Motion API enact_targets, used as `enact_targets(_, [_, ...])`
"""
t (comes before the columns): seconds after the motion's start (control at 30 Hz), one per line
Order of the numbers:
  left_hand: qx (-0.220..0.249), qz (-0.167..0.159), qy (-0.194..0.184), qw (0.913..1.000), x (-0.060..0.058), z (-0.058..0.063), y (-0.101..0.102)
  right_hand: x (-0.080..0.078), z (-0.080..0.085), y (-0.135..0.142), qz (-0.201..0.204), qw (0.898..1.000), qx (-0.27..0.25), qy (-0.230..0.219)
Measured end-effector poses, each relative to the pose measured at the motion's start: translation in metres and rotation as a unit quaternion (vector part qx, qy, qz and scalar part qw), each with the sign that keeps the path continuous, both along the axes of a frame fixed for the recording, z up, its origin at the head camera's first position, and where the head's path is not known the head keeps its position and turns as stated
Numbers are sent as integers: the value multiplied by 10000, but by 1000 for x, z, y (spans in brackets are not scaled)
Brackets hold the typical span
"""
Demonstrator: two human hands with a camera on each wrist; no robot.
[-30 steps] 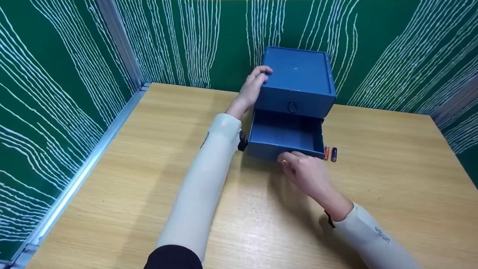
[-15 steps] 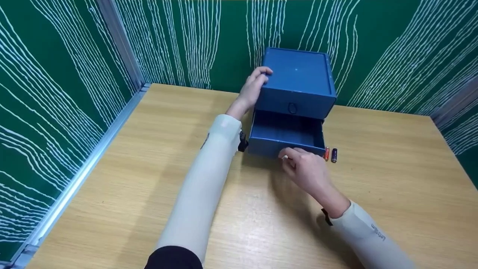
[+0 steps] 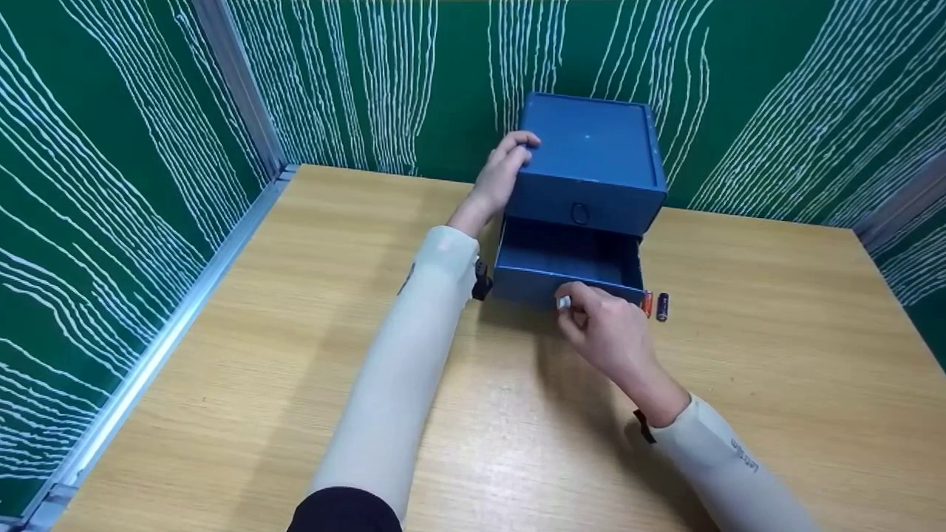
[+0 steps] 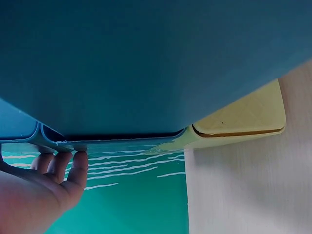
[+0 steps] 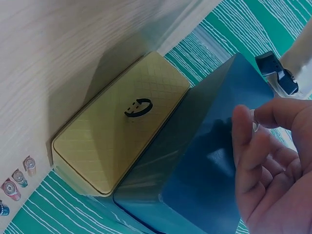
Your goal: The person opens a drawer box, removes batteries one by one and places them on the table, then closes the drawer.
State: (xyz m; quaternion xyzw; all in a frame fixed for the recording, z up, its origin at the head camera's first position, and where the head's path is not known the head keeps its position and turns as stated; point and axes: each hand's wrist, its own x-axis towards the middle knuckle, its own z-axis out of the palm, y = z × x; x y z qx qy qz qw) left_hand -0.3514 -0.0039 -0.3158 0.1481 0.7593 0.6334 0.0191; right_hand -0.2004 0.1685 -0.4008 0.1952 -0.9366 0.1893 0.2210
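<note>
A blue drawer cabinet stands on the table near the back wall, its middle drawer pulled partly out. The inside of this drawer is dark, with nothing visible in it. My left hand rests against the cabinet's left side, fingertips on the top edge; its thumb is hidden. Just in front of the drawer's face, my right hand pinches a small whitish thing between thumb and index finger. Its kind cannot be told, nor whether it joins the drawer. Below is a yellow drawer with a black loop handle.
Right of the drawer lie a red battery and a dark blue battery; the right wrist view shows the ends of several. The wooden table meets a green wall with white wavy lines.
The middle drawer has slid slightly back into the cabinet, and my right hand has moved a little with it. More of the whitish thing shows. My left hand has not moved.
</note>
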Motion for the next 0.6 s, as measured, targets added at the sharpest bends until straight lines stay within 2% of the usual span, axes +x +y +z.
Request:
enact_targets(0.3, [28,39,201,9998,-23,-18,2,-5,0,0,-188,9998,-32,-106])
enact_targets(0.47, [57,38,187,9998,-25,-19,3,-9,0,0,-243,9997,29,-77])
enact_targets(0.6, [28,8,138,9999,-20,-14,2,-12,-1,1,-271,9996,93,10])
